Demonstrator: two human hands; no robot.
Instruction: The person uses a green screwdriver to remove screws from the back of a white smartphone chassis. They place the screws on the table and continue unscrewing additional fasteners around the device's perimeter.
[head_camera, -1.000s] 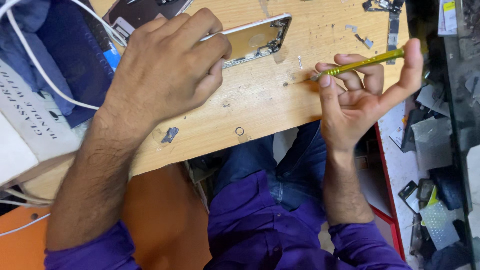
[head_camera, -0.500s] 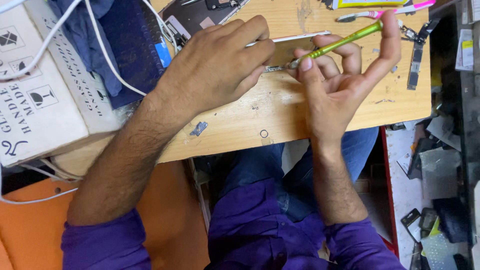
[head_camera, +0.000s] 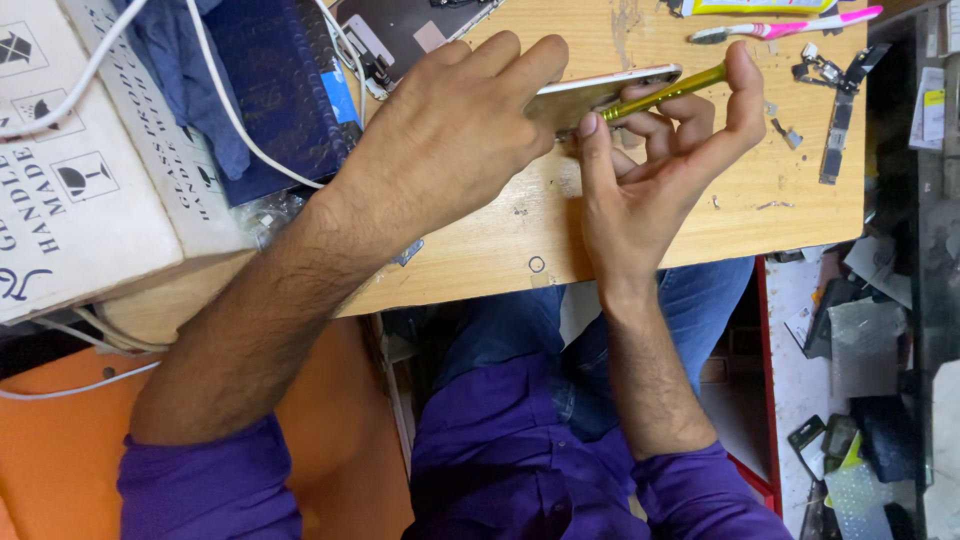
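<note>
Since 0.5 s ago both hands sit closer together, the left hand (head_camera: 450, 130) clamping the phone frame (head_camera: 610, 88) down on the wooden surface (head_camera: 700, 200) so it stays steady while the right hand (head_camera: 650, 170) pinches the yellow-green screwdriver (head_camera: 665, 93) against its edge.

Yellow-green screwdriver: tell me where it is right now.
In the head view, the yellow-green screwdriver sits upper right of centre, pinched in the right hand, its tip at the phone frame that the left hand holds.
</note>
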